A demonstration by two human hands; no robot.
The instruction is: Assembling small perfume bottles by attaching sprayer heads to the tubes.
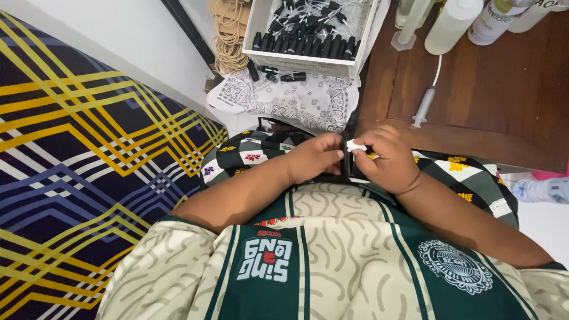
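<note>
My left hand [314, 157] and my right hand [388, 159] meet over my lap, above chequered black, white and green cloth [243, 155]. A thin black tube [347, 155] stands upright between the two hands, and my left fingers close around it. My right hand pinches a small white piece [356, 145] at the tube's top. Most of the tube is hidden by my fingers.
A white box [308, 59] full of several black tubes sits ahead on a white paisley cloth [296, 101], with loose tubes beside it. A brown wooden table [492, 101] at right carries a syringe [425, 104] and plastic bottles [453, 24]. A striped blue and yellow cover [77, 166] fills the left.
</note>
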